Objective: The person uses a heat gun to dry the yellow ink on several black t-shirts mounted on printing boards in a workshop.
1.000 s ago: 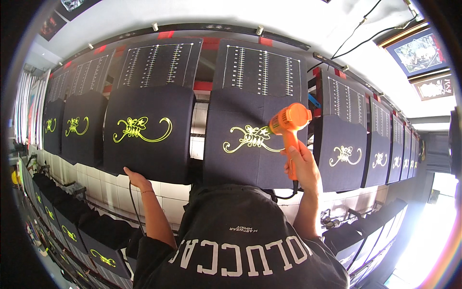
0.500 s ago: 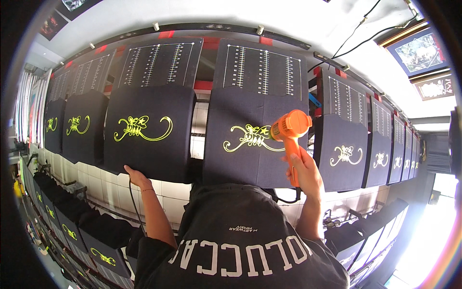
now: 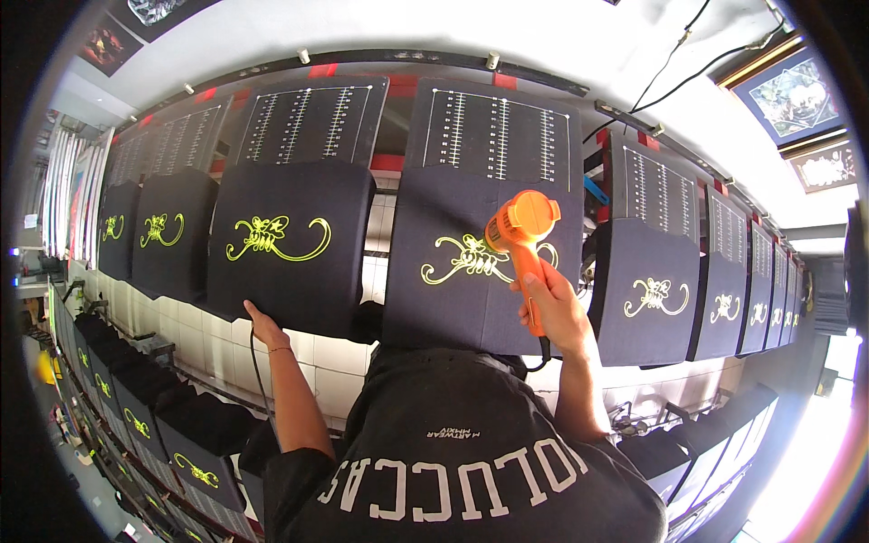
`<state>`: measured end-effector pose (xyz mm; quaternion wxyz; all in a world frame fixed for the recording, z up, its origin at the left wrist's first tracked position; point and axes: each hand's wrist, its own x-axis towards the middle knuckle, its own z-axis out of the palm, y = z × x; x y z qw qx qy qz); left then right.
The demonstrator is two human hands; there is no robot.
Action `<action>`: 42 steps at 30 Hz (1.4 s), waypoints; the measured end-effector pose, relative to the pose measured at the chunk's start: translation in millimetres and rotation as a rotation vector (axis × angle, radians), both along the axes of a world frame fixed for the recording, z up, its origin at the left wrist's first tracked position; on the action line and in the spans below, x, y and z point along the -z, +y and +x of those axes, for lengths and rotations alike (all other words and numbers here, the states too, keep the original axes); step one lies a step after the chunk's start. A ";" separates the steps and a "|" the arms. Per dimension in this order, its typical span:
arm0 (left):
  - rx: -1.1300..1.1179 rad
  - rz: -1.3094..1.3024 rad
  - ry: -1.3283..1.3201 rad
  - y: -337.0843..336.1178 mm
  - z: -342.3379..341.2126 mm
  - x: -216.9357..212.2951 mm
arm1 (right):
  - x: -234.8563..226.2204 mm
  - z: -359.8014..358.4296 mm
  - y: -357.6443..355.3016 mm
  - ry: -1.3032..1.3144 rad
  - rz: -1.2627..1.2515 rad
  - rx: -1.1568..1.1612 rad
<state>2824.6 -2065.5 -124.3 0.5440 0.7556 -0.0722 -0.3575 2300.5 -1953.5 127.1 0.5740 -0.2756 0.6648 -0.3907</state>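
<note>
My right hand [image 3: 555, 308] is closed round the handle of an orange hair dryer [image 3: 525, 222]. Its head is over a black fabric panel [image 3: 434, 321] on a board, covering part of the yellow-green scroll-and-flower print [image 3: 475, 260]. A dark cord leaves the handle's lower end. My left hand [image 3: 266, 328] is at the lower edge of the neighbouring black panel [image 3: 299, 299], fingertips at that edge. A thin black cord [image 3: 257, 371] runs down from this closed hand. The neighbouring panel carries the same kind of print [image 3: 276, 240], fully visible.
More boards with printed black panels [image 3: 652, 330] stretch in a row to both sides, with white ruled scales [image 3: 498, 136] above the fabric. Behind them runs a dark rail [image 3: 416, 61]. Other printed panels [image 3: 195, 471] stand at lower left. Framed pictures [image 3: 787, 95] hang at upper right.
The hair dryer has moved left across the print, uncovering its right curl and covering more of its middle. My left hand stays at the neighbouring panel's edge. The view has shifted slightly.
</note>
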 end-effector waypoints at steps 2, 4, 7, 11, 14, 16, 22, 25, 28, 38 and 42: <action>0.011 0.034 0.010 2.8 1.4 1.2 | 0.2 -4.4 -2.6 -0.050 0.010 -0.045; 0.040 0.052 0.000 5.7 -3.8 0.1 | -3.8 -3.5 -3.9 -0.041 0.013 -0.044; 0.057 0.047 0.002 15.1 -9.3 2.0 | -2.1 -2.2 -6.1 -0.020 0.019 -0.077; 0.082 0.031 0.011 26.7 -23.0 -3.9 | -5.3 -2.6 -12.8 -0.033 0.019 -0.096; 0.081 0.088 -0.002 34.8 -35.4 -11.2 | 5.6 1.3 -17.9 -0.005 -0.009 -0.116; 0.084 0.129 -0.016 39.7 -35.0 -14.2 | 3.4 1.6 -23.3 -0.018 -0.006 -0.130; 0.131 0.213 -0.173 41.7 -16.3 -13.0 | 1.2 5.3 -24.1 -0.029 0.000 -0.136; 0.055 0.205 -0.322 28.4 -4.2 -14.7 | -7.7 8.8 -16.4 0.003 0.024 -0.109; 0.035 0.199 -0.640 15.3 25.2 -10.8 | -11.5 13.1 -3.1 0.056 0.058 -0.054; -0.020 0.288 -0.931 -39.2 44.0 -12.4 | -8.0 62.1 -10.3 0.059 0.052 0.076; -0.030 0.167 -0.919 -39.3 47.6 -11.3 | -3.5 74.5 -23.8 0.025 0.008 0.037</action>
